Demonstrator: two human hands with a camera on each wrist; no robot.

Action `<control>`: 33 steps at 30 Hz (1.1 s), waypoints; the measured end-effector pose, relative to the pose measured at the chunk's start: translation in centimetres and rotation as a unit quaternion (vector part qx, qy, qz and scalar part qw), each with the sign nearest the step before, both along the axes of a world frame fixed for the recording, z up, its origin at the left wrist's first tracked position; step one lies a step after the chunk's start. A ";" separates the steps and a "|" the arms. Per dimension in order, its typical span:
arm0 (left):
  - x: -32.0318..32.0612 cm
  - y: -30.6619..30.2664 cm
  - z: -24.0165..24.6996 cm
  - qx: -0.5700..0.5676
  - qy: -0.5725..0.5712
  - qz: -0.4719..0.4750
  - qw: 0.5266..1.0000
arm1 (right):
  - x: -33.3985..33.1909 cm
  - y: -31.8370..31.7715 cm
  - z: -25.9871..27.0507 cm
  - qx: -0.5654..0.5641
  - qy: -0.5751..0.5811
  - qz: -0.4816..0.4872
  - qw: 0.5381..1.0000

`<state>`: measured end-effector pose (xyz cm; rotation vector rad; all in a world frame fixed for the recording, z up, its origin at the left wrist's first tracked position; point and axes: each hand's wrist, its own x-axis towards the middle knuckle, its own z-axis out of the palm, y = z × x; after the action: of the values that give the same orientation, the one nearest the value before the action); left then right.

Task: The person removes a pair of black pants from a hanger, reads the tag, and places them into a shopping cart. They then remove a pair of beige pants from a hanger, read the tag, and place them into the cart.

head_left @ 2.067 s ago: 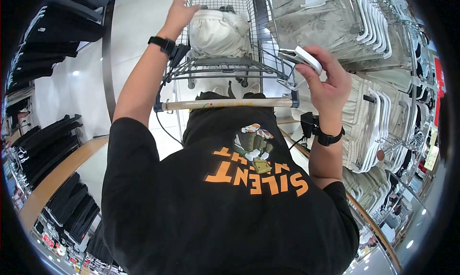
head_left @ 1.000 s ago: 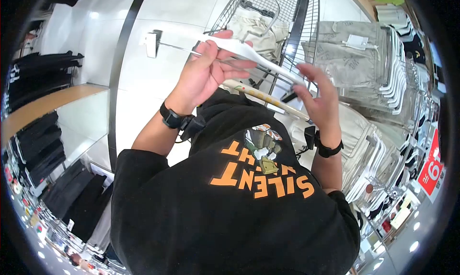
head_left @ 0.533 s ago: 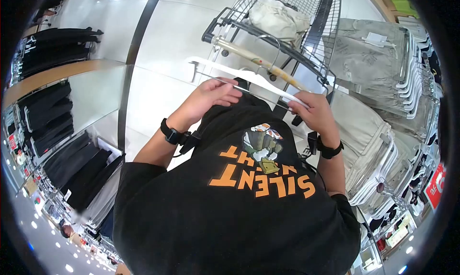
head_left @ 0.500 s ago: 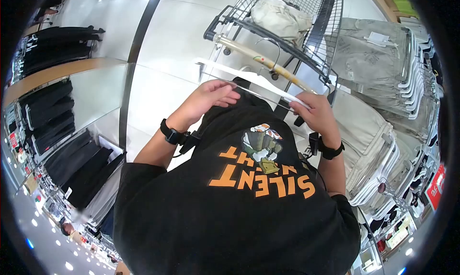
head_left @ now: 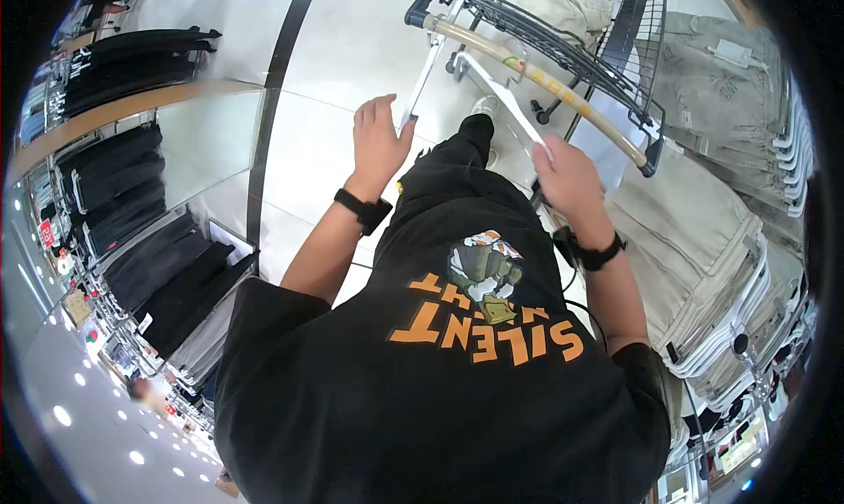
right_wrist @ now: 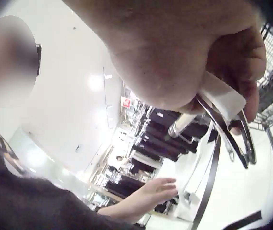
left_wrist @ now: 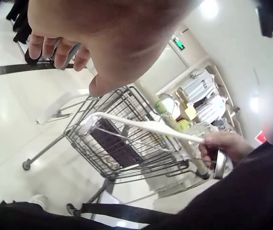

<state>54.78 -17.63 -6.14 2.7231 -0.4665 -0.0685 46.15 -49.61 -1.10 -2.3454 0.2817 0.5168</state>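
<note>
My right hand (head_left: 567, 177) grips one end of a white clip hanger (head_left: 508, 98); in the right wrist view metal clip prongs (right_wrist: 242, 143) stick out below the fingers. From that hand the hanger slants up and left toward the cart handle (head_left: 536, 78). My left hand (head_left: 380, 148) is raised on the left, fingers extended and holding nothing. Close by its thumb is a second white piece (head_left: 429, 75), slim and hanger-like, with a grey clip at its lower end. In the left wrist view this white piece (left_wrist: 59, 106) is blurred, apart from the hand.
The wire shopping cart (head_left: 651, 73) holds folded pale trousers (head_left: 558, 12). Racks of beige and grey trousers (head_left: 673, 240) crowd the right side. On the left hang dark trousers (head_left: 114, 188) beside a wooden ledge (head_left: 149, 104).
My left hand has left the hanger's lower bar and lifted, fingers spread. The right hand keeps its grip while the hanger has swung steeper. The cart now appears further up and right in the head view.
</note>
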 end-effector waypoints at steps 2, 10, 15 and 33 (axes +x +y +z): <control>0.0 0.1 -1.7 0.006 0.022 0.007 1.000 | 0.9 2.7 -0.5 -0.003 0.014 -0.013 1.000; 0.7 -0.3 -3.0 -0.081 0.178 0.077 0.978 | 5.5 10.1 -3.4 0.015 0.081 0.064 0.995; 0.7 -0.6 -2.4 -0.100 0.201 0.088 0.970 | 8.3 12.5 -4.9 0.047 0.070 0.073 0.994; 1.3 -4.0 2.7 -0.067 -0.041 -0.021 0.997 | -0.6 -1.8 -11.6 0.301 0.160 -0.193 0.920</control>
<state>56.12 -21.65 -3.49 2.5929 -0.5332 0.0622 45.59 -51.40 -12.73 -1.5520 0.6241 0.6753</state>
